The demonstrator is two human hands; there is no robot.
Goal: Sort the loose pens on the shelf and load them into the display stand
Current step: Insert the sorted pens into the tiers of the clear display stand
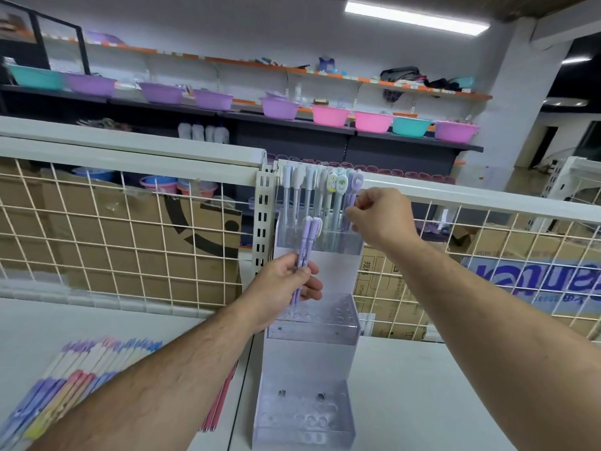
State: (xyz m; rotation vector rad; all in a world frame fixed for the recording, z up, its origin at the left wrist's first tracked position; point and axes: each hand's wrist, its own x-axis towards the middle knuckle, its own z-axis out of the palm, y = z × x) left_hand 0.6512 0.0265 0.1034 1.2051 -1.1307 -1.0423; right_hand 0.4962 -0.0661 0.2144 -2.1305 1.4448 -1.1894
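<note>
The left forearm point(156, 385) covers the right part of the loose pens point(81, 369). The left and bottom picture edges cut off the rest of that pile, and its printing is blurred. The left hand point(286, 281) hides the middle of the two purple pens point(307, 242) it grips, and the left corner of the display stand point(312, 323) middle tier. The right hand point(380, 216) covers part of the purple-capped pen point(357, 183) it pinches. Pen tips inside the top tier are indistinct behind the frosted wall. The right edge cuts off the blue box point(536, 278). Items on the far shelf point(227, 61) are blurred.
</note>
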